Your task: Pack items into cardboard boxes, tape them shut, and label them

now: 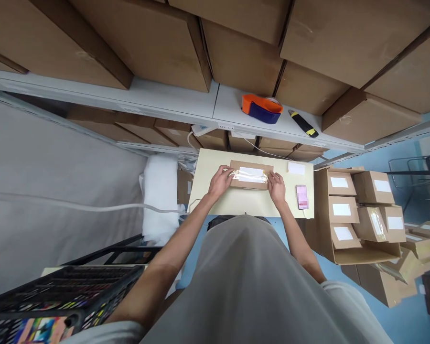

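A small brown cardboard box point(251, 167) with a white label and a strip of clear tape lies on a cream table point(236, 203). My left hand point(220, 180) rests on the box's left end, fingers curled over its edge. On the box's right end sits my right hand point(276, 185), fingers bent and pressing on it. Both hands hold the box between them.
A white label point(296, 168) and a pink phone point(302, 197) lie on the table's right. An orange tape dispenser point(261, 108) and a black-yellow cutter point(303, 123) sit on the shelf. An open carton of labelled boxes point(354, 210) stands right; a black crate point(57, 296) near left.
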A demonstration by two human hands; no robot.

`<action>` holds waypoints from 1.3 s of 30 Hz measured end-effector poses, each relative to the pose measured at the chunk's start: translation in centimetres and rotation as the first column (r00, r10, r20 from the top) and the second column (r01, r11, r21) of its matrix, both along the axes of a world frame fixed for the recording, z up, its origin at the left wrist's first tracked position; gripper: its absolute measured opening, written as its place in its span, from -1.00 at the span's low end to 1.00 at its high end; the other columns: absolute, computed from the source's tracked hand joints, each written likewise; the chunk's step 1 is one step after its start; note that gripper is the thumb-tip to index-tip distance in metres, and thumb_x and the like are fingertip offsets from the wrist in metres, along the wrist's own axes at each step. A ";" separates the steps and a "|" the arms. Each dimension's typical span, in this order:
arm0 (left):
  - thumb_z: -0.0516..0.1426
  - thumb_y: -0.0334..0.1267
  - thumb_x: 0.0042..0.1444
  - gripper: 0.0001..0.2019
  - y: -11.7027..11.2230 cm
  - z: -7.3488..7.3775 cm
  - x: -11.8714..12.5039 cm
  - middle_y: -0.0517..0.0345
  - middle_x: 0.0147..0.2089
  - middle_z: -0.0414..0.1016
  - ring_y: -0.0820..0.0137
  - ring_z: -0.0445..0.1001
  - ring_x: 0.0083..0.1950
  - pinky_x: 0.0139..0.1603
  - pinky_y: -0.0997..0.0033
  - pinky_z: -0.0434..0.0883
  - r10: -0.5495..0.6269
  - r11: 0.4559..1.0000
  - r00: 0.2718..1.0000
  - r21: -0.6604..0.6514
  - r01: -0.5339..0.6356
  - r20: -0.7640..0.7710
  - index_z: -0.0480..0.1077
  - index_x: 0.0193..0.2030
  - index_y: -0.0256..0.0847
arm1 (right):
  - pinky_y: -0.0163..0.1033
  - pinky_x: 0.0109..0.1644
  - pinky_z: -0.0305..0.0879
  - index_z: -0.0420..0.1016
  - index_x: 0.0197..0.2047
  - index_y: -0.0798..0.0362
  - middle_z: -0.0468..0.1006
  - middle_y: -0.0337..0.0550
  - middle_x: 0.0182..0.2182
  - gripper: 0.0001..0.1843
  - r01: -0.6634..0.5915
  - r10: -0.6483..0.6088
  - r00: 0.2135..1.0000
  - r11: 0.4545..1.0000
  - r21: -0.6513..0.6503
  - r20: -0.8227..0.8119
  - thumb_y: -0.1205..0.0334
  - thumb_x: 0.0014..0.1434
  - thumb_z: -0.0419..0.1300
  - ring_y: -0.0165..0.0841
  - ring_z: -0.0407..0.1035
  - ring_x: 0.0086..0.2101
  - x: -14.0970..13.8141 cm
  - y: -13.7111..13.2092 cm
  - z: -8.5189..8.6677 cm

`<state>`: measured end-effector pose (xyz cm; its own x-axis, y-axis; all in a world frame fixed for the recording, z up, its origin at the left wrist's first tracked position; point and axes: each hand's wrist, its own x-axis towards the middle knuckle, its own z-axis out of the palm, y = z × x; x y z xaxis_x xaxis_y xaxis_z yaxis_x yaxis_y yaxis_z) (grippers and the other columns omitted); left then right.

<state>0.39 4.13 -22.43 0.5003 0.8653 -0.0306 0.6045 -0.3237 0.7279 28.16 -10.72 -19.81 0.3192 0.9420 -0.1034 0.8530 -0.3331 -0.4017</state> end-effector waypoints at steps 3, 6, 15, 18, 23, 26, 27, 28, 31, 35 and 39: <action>0.12 -0.18 0.53 -0.66 0.1 0.0 0.6 -0.09 0.29 0.57 0.13 0.67 0.19 0.33 0.17 0.58 0.071 0.997 0.997 -0.043 -0.070 0.023 0.71 0.19 -0.14 | 0.22 0.55 0.34 0.63 0.45 0.13 0.33 0.18 0.63 -0.43 0.038 -0.034 0.996 0.998 -0.056 0.079 0.30 0.60 -0.06 0.09 0.16 0.58 -1.1 0.1 0.1; 0.17 -0.23 0.49 -0.70 0.6 0.3 1.4 -0.06 0.24 0.61 0.17 0.69 0.11 0.25 0.19 0.60 0.158 0.982 0.987 -0.110 -0.156 0.003 0.75 0.12 -0.14 | 0.26 0.57 0.27 0.54 0.52 0.16 0.20 0.23 0.68 -0.41 0.034 -0.019 0.989 0.994 -0.104 0.144 0.16 0.66 -0.06 0.16 0.04 0.64 -1.8 0.1 0.4; 0.30 -0.32 0.32 -0.78 2.5 2.3 2.0 -0.04 0.18 0.67 0.14 0.69 0.04 0.23 0.17 0.61 0.155 0.969 0.982 -0.178 -0.173 -0.113 0.79 0.00 -0.11 | 0.14 0.51 0.33 0.72 0.34 0.06 0.48 0.18 0.53 -0.54 0.007 0.024 0.980 0.988 -0.157 0.196 0.19 0.61 0.07 0.09 0.20 0.55 -1.1 1.2 2.2; 0.34 -0.38 0.22 -0.81 3.8 4.6 3.3 -0.05 0.12 0.69 0.04 0.66 0.19 0.32 0.11 0.59 0.142 0.985 0.988 -0.084 -0.147 -0.068 0.79 -0.10 -0.09 | 0.14 0.47 0.36 0.76 0.25 0.08 0.61 0.22 0.38 -0.56 -0.003 0.020 0.979 0.997 -0.083 0.201 0.20 0.59 0.08 0.09 0.37 0.39 -1.2 4.7 5.5; 0.28 -0.27 0.37 -0.80 6.6 12.1 7.9 0.04 0.06 0.71 0.15 0.68 0.13 0.32 0.15 0.59 0.152 0.961 0.942 0.177 -0.211 0.298 0.78 -0.01 -0.04 | 0.19 0.58 0.21 0.34 0.62 0.12 0.37 0.30 0.54 -0.39 -0.105 -0.008 0.940 0.943 0.315 0.340 0.12 0.67 -0.09 0.04 0.25 0.48 -1.8 14.2 14.0; 0.29 -0.27 0.36 -0.81 8.0 16.4 10.2 0.05 0.02 0.71 0.18 0.69 0.10 0.29 0.17 0.59 0.146 0.922 0.898 0.272 -0.275 0.415 0.76 -0.01 -0.06 | 0.30 0.62 0.11 0.20 0.64 0.22 0.35 0.40 0.54 -0.35 -0.149 0.018 0.922 0.938 0.312 0.386 0.16 0.61 0.01 0.09 0.24 0.49 -1.5 19.6 17.4; 0.29 -0.28 0.36 -0.82 8.2 17.5 10.6 0.06 0.01 0.71 0.18 0.69 0.09 0.28 0.18 0.59 0.142 0.915 0.887 0.285 -0.287 0.439 0.76 -0.01 -0.07 | 0.33 0.61 0.12 0.23 0.59 0.30 0.41 0.47 0.48 -0.36 -0.143 0.028 0.924 0.951 0.275 0.381 0.18 0.59 0.05 0.12 0.29 0.45 -1.3 21.0 17.9; 0.29 -0.29 0.36 -0.82 8.4 18.2 10.9 0.06 0.00 0.71 0.18 0.69 0.08 0.26 0.18 0.59 0.139 0.911 0.879 0.288 -0.294 0.456 0.76 -0.02 -0.08 | 0.35 0.59 0.15 0.28 0.53 0.36 0.48 0.53 0.41 -0.39 -0.130 0.035 0.927 0.964 0.234 0.372 0.21 0.56 0.08 0.15 0.35 0.41 -1.0 22.2 18.2; 0.28 -0.33 0.35 -0.83 8.1 19.1 10.9 0.05 -0.01 0.71 0.18 0.69 0.05 0.23 0.18 0.60 0.138 0.921 0.866 0.260 -0.291 0.481 0.74 -0.05 -0.10 | 0.32 0.52 0.27 0.38 0.37 0.46 0.60 0.62 0.25 -0.50 -0.092 0.048 0.932 0.990 0.106 0.358 0.34 0.47 0.13 0.21 0.47 0.30 0.0 24.6 18.4; 0.26 -0.34 0.36 -0.83 6.4 17.9 9.7 0.05 -0.02 0.72 0.20 0.68 -0.01 0.21 0.19 0.61 0.159 0.946 0.860 0.174 -0.273 0.485 0.73 -0.07 -0.13 | 0.31 0.44 0.38 0.34 0.40 0.43 0.65 0.55 0.19 -0.50 -0.066 0.067 0.942 0.998 -0.014 0.329 0.36 0.49 0.11 0.21 0.57 0.24 1.9 25.3 18.8; 0.25 -0.32 0.40 -0.83 3.5 16.2 7.4 0.05 0.01 0.73 0.28 0.70 -0.03 0.18 0.25 0.64 0.185 0.958 0.803 0.076 -0.275 0.566 0.71 -0.03 -0.15 | 0.29 0.44 0.43 0.29 0.48 0.23 0.63 0.38 0.26 -0.43 -0.097 0.092 0.995 0.975 0.199 0.038 0.02 0.62 0.10 0.14 0.55 0.27 1.9 21.5 18.1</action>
